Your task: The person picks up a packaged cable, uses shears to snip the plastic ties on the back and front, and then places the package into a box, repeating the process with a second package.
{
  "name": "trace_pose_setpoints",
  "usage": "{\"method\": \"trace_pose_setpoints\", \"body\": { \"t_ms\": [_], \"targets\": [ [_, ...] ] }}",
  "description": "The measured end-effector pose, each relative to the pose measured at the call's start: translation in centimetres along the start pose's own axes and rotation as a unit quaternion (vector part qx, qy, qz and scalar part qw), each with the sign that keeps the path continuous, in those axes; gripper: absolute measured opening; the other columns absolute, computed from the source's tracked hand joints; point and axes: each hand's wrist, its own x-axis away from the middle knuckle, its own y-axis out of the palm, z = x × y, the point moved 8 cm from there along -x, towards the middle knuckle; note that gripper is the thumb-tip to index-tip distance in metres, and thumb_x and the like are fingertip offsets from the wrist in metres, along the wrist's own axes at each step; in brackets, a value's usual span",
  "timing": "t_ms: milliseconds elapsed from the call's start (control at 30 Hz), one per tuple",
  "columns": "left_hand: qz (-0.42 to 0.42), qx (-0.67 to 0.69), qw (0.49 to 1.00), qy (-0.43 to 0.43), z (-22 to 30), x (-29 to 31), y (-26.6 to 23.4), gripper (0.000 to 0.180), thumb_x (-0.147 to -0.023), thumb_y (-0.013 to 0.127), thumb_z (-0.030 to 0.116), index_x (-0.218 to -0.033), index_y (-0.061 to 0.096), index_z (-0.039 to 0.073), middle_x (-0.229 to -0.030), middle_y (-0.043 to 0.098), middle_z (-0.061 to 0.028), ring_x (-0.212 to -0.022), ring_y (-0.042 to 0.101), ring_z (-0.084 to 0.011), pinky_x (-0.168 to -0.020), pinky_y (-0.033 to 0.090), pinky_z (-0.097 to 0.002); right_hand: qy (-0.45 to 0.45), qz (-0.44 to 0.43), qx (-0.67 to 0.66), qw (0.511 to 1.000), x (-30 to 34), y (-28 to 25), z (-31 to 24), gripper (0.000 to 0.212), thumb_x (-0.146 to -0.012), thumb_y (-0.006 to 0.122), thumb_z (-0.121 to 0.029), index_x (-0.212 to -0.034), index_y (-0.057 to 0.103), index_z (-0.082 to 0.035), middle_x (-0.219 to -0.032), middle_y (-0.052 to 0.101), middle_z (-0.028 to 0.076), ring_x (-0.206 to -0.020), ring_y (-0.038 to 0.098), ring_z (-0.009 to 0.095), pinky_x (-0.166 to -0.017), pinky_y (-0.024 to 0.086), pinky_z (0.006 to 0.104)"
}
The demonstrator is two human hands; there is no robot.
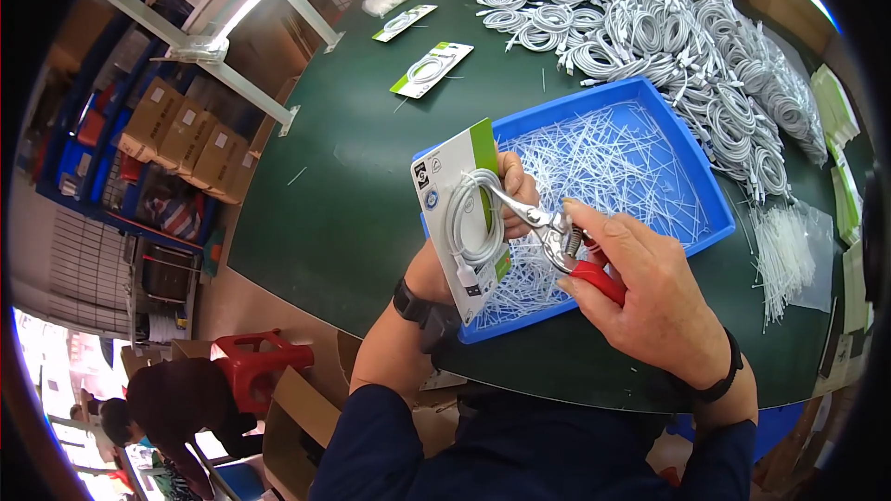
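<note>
My left hand (517,187) is closed on a white and green packaging card (450,158), held up tilted over the near left of the tray; its palm is hidden behind the card. A coiled white charging cable (453,223) is attached to the card's face. In my right hand (645,292) are diagonal cutters (594,280) with red handles and metal jaws. The jaws reach the top of the coil, by the fingers of my left hand. Whether the blades are closed on something there is too small to tell.
Below the card, a blue tray (713,186) holds many thin white plastic strips (594,158). Coiled cables (640,28) are heaped at the far right. White zip ties (782,255) lie to the right. Two carded cables (432,70) (406,22) rest at the far left of the green table (325,223).
</note>
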Motion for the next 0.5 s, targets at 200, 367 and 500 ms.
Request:
{"method": "trace_pose_setpoints", "body": {
  "t_ms": [200,367,500],
  "targets": [
    [0.166,-0.117,0.977,-0.06,-0.1,0.2,1.2,0.043,-0.108,0.044,0.046,-0.094,0.055,0.007,-0.07,0.051,-0.0001,-0.059,0.045,-0.0086,-0.053,0.039,-0.0243,0.068,0.08,-0.133,0.986,0.2,-0.5,1.5,0.047,-0.08,0.077,0.002,-0.121,0.053,0.001,-0.097,0.066,0.012,-0.085,0.068,0.017,-0.077,0.055,0.0306],
    [0.19,-0.392,0.9,0.031,2.3,0.3,2.3,0.049,-0.109,0.039,0.048,-0.092,0.056,0.005,-0.074,0.055,-0.0007,-0.064,0.049,-0.0064,-0.056,0.042,-0.024,0.028,0.116,-0.163,0.979,-0.7,0.1,1.8,0.044,-0.08,0.077,0.004,-0.115,0.051,-0.001,-0.098,0.066,0.011,-0.086,0.067,0.014,-0.079,0.055,0.0302],
    [0.199,-0.392,0.898,0.012,1.0,0.3,1.8,0.047,-0.108,0.042,0.045,-0.096,0.057,0.002,-0.076,0.056,-0.0012,-0.067,0.051,-0.0072,-0.058,0.043,-0.0248,-0.017,0.133,-0.164,0.977,-0.7,0.3,1.7,0.044,-0.079,0.077,0.005,-0.114,0.052,-0.001,-0.096,0.067,0.01,-0.084,0.067,0.014,-0.077,0.055,0.0282]
  ]
}}
